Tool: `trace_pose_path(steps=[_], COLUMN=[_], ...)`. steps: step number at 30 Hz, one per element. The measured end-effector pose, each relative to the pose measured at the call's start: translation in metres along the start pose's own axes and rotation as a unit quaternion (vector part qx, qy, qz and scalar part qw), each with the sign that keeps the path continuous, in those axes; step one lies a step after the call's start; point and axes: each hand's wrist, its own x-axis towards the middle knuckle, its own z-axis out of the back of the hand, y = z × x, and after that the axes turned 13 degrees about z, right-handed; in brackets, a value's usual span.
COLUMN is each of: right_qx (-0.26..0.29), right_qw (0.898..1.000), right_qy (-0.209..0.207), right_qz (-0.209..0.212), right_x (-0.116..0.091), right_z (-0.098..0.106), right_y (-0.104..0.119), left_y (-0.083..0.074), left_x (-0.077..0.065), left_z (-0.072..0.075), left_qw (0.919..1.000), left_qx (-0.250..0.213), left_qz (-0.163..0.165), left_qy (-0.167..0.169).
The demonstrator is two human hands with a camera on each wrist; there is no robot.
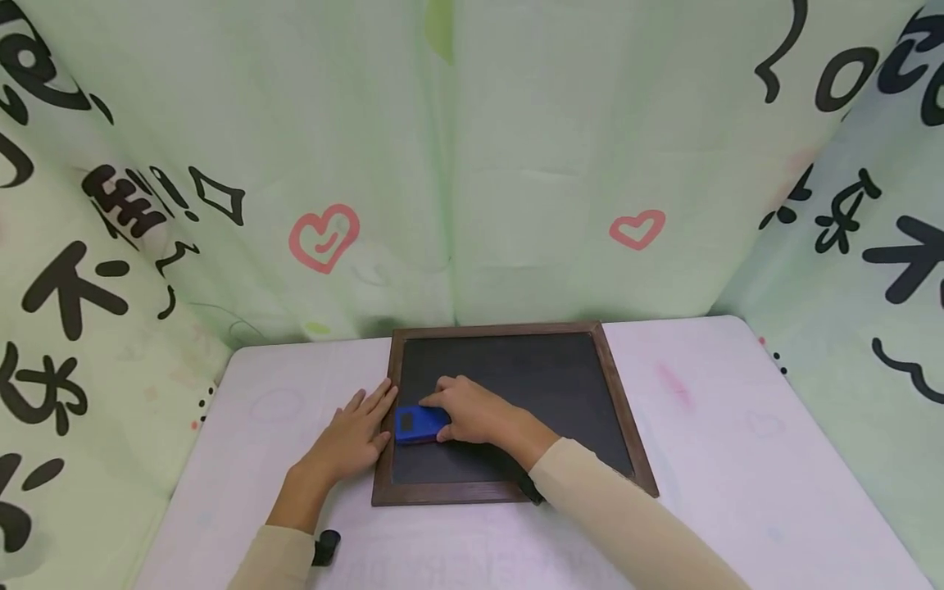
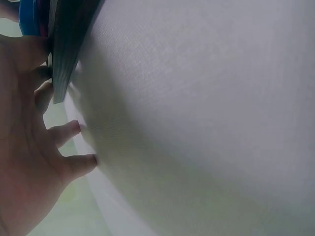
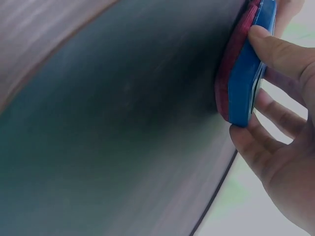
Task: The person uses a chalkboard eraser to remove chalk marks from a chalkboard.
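Note:
A small blackboard with a brown wooden frame lies flat on the table. Over its left part, my right hand grips a blue eraser between thumb and fingers. The right wrist view shows the eraser's red felt side facing the dark board surface. My left hand rests at the frame's left edge, fingers straight and somewhat spread. In the left wrist view, the thumb and nearest fingers touch the wooden frame, while two other fingertips reach down beside it towards the tabletop.
The pale tabletop has rounded far corners and extends on both sides of the board. Behind and beside it hangs a light green curtain with black writing and pink hearts. A black band sits at the left wrist.

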Motion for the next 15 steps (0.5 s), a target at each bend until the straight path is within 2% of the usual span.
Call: trace_pose_path(steps=[7,15], right_qx=[-0.012,-0.013], right_qw=[1.000,0.999], right_qy=[-0.003,-0.011], right_qz=[-0.022,-0.038], right_x=[0.004,-0.009], right_z=[-0.002,-0.001], right_y=[0.001,0.001], left_y=[-0.001,0.001], left_x=[-0.001,0.000], left_z=[0.000,0.001], left_qw=[1.0000,1.0000], left_qx=[-0.001,0.001], left_qz=[0.002,-0.003], left_qy=[0.000,-0.001])
